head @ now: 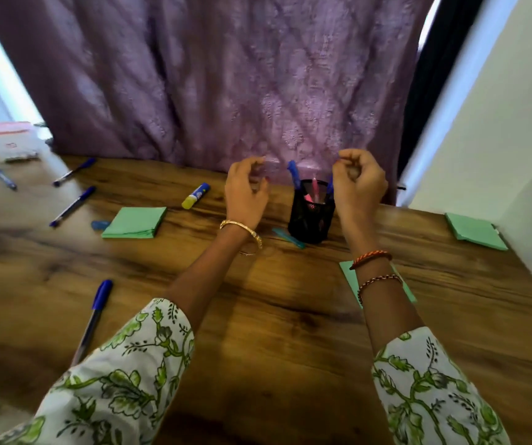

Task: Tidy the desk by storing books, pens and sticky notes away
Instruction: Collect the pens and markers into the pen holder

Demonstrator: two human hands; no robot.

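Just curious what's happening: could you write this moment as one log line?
hands: left and right raised beside pen cup, empty | cup: some pens in | desk: pens, sticky notes, glue stick still out

My right hand covers the right rim of the mesh pen cup and most of a blue pen standing in it. My right forearm hides the middle of a green sticky pad on the surface. My left sleeve covers the lower end of the nearest blue pen. Whether the fingers of my left hand pinch anything is too blurred to tell. At the far left, a pale packet is smeared beyond reading.
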